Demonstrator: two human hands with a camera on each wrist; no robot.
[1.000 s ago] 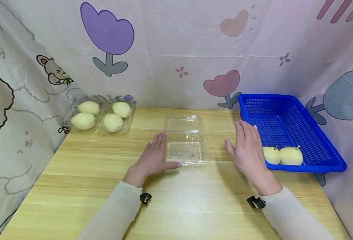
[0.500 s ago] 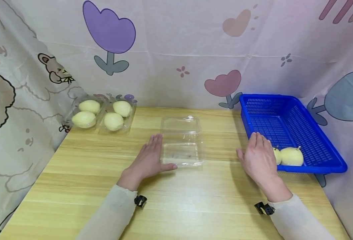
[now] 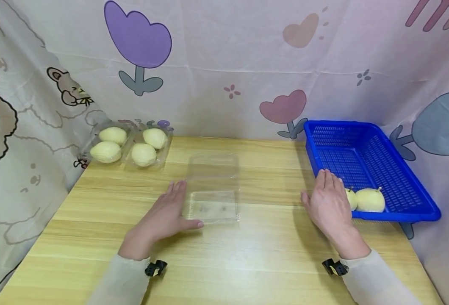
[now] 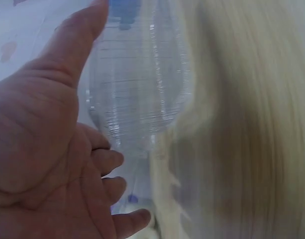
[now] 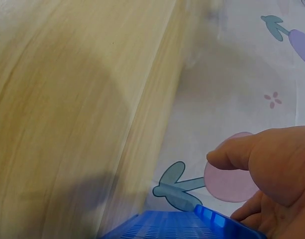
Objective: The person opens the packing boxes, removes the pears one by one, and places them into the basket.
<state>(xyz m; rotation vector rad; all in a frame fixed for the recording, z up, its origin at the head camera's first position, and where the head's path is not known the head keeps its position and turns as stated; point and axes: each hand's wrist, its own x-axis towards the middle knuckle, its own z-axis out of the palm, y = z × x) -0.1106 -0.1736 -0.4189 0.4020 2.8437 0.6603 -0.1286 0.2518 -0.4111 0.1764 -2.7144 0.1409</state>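
Observation:
A clear plastic clamshell box (image 3: 213, 207) lies with its lid (image 3: 214, 165) folded back on the wooden table, in the middle of the head view. My left hand (image 3: 159, 216) holds the box by its left side, the thumb along the front edge and the fingers along the left wall. In the left wrist view, the box (image 4: 137, 74) shows beside the thumb. My right hand (image 3: 330, 212) is at the left rim of a blue basket (image 3: 407, 169), thumb apart from the rim and fingers partly hidden. Two pale yellow pears (image 3: 370, 200) sit in the basket's near end, one partly behind that hand.
Two clear boxes stand side by side at the table's back left, with pears (image 3: 112, 135) in the left one and more pears (image 3: 144, 154) in the right one. A patterned curtain (image 3: 209, 51) hangs along the back and sides of the table (image 3: 270, 262).
My left hand has drawn the clear box leftward and slightly nearer. My right hand has moved rightward to the blue basket and then stayed there.

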